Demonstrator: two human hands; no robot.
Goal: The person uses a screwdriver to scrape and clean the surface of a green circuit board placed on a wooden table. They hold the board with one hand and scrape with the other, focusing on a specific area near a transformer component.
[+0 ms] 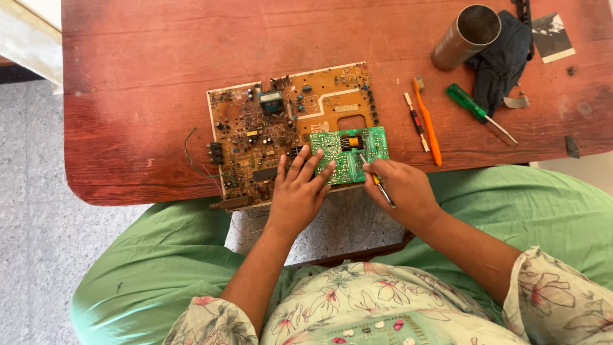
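Observation:
A small green circuit board (350, 153) lies on top of a large brown circuit board (281, 121) at the near edge of a red wooden table (140, 76). My left hand (299, 188) rests flat, fingers spread, with its fingertips on the green board's left edge and the brown board. My right hand (401, 188) grips a thin tool with a yellow band (378, 181), its tip touching the green board's lower right part.
To the right lie an orange toothbrush (428, 121), a small red-banded tool (416, 120) and a green-handled screwdriver (476, 110). A metal cylinder (466, 35) and dark cloth (504, 61) sit at the far right. Thin wires (195, 163) trail off the brown board's left.

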